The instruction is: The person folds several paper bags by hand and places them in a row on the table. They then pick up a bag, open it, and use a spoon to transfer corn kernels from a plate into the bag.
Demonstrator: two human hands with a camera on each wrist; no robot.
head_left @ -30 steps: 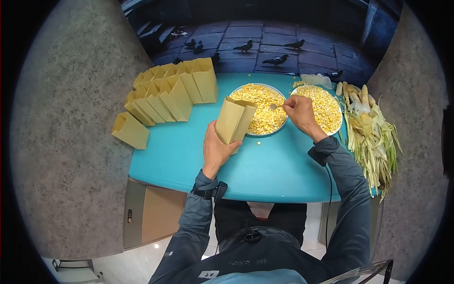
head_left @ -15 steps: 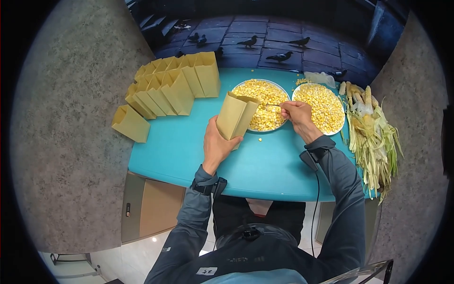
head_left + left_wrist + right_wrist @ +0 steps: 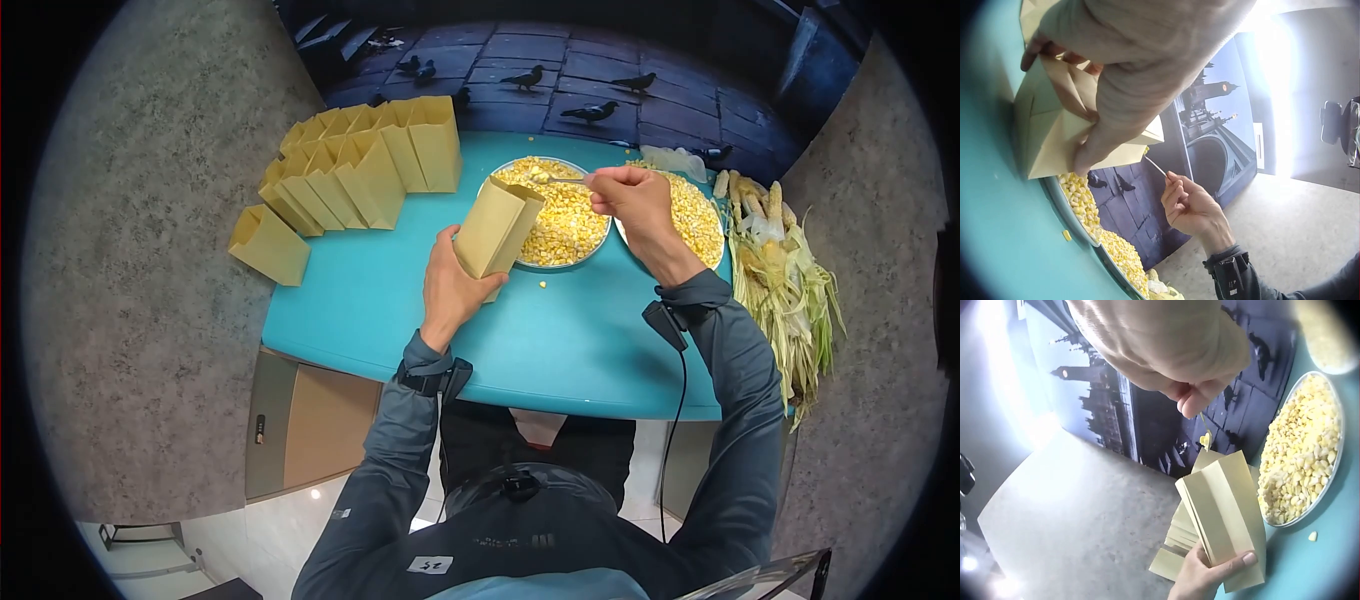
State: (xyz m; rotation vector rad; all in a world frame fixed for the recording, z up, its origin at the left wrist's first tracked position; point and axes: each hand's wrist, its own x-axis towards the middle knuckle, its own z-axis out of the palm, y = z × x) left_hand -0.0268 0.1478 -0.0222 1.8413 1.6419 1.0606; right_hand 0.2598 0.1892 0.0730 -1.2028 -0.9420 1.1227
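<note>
My left hand (image 3: pixel 455 285) grips an upright brown paper bag (image 3: pixel 492 235), its open top tilted slightly right, thumb across the near side. In my right hand (image 3: pixel 640 215) the fingertips pinch the thin handle of a spoon (image 3: pixel 562 181). Yellow corn kernels (image 3: pixel 1206 440) sit in the spoon's bowl, which is raised close by the bag's mouth in the right wrist view. Below the spoon, a heap of loose corn kernels (image 3: pixel 565 225) fills a round plate just right of the bag. The bag's inside is hidden.
A second plate of corn kernels (image 3: pixel 697 225) stands at the right, partly behind my right forearm. Corn husks (image 3: pixel 785 290) and cobs lie at the table's right end. Several standing paper bags (image 3: pixel 370 175) fill the back left, with one bag (image 3: pixel 268 245) apart. A loose kernel (image 3: pixel 543 284) lies in front.
My right hand has lifted the spoon out of the kernel heap, now with kernels in it, and moved it up and left toward the bag. The left hand keeps holding the bag.
</note>
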